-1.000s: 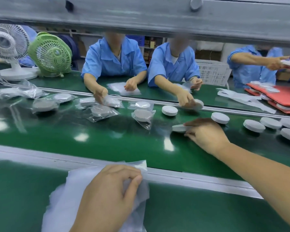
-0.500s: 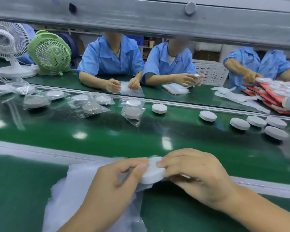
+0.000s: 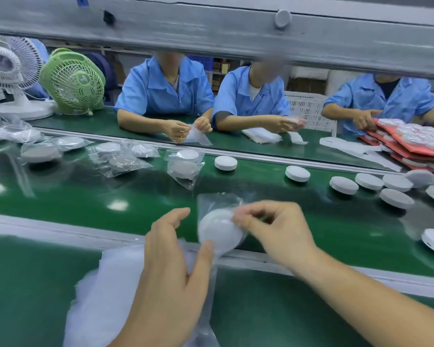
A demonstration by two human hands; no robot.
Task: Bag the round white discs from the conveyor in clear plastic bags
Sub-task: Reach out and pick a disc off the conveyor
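A round white disc (image 3: pixel 217 227) sits inside a clear plastic bag (image 3: pixel 217 200), held up over the near edge of the green conveyor belt (image 3: pixel 135 196). My right hand (image 3: pixel 273 229) pinches the bag and disc at their right side. My left hand (image 3: pixel 171 259) is beside it with straight, spread fingers, and its thumb tip touches the bagged disc's lower edge. A stack of empty clear bags (image 3: pixel 103 296) lies under my left hand. Loose discs (image 3: pixel 297 173) lie on the belt at the right; several bagged discs (image 3: pixel 123 161) lie at the left.
Three people in blue shirts (image 3: pixel 161 88) bag discs across the belt. A green fan (image 3: pixel 73 81) and a white fan (image 3: pixel 8 68) stand at the far left. Red trays of discs (image 3: pixel 411 146) are at the far right. A grey beam (image 3: pixel 211 28) crosses overhead.
My right hand carried a disc from the belt to the bag stack. The disc went into a bag, which is now lifted off the stack; my left hand's fingers have opened.
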